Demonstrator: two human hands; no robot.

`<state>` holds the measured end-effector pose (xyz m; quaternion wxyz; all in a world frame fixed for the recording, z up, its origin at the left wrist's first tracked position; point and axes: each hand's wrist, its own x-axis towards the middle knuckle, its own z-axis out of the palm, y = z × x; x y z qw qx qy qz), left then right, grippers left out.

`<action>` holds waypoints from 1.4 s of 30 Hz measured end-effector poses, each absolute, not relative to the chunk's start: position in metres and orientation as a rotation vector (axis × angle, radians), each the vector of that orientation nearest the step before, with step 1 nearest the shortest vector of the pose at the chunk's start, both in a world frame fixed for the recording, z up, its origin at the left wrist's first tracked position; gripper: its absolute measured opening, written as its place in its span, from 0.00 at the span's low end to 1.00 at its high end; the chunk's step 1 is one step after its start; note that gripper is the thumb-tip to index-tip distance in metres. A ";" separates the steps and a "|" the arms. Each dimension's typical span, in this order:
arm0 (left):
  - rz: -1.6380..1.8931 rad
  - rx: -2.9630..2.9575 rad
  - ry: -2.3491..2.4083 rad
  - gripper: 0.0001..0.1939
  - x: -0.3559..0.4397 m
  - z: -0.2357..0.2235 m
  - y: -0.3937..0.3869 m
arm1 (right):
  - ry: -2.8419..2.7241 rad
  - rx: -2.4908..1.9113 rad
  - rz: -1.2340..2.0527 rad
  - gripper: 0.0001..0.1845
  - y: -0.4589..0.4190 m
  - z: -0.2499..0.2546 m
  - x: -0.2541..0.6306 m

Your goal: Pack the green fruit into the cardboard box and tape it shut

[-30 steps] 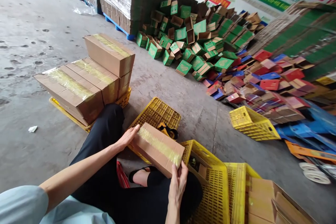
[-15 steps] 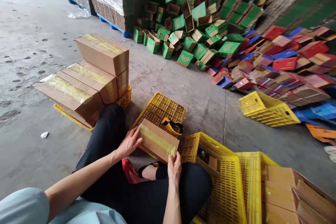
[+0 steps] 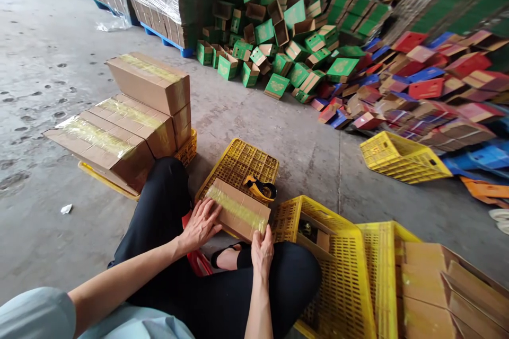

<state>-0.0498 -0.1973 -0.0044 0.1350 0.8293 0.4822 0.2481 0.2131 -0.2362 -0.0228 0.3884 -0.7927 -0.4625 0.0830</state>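
Observation:
A small closed cardboard box (image 3: 235,213), with a strip of yellowish tape along its top, rests on an upturned yellow plastic crate (image 3: 254,161). At the box's left end lies my left hand (image 3: 200,226), its fingers stretched out and apart against the near edge and corner. My right hand (image 3: 262,254) grips the right end, thumb on the top by the tape's end; its fingertips are partly hidden. Just behind the box, on the crate, sits a tape dispenser (image 3: 259,188) in orange and black.
Taped cardboard boxes (image 3: 137,119) are stacked on a yellow crate at my left. An open yellow crate (image 3: 338,259) holding an open carton stands by my right knee, with more cartons (image 3: 427,286) beyond. Green boxes (image 3: 274,53) and red-and-blue boxes (image 3: 433,87) lie heaped behind.
My left hand has shifted slightly towards me along the box's left end, and its fingers are more spread. The right hand keeps its grip. The whole view has moved a little.

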 end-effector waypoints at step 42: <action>0.559 2.599 0.940 0.30 0.068 0.012 -0.208 | -0.823 -1.983 0.637 0.43 -0.241 -0.020 0.230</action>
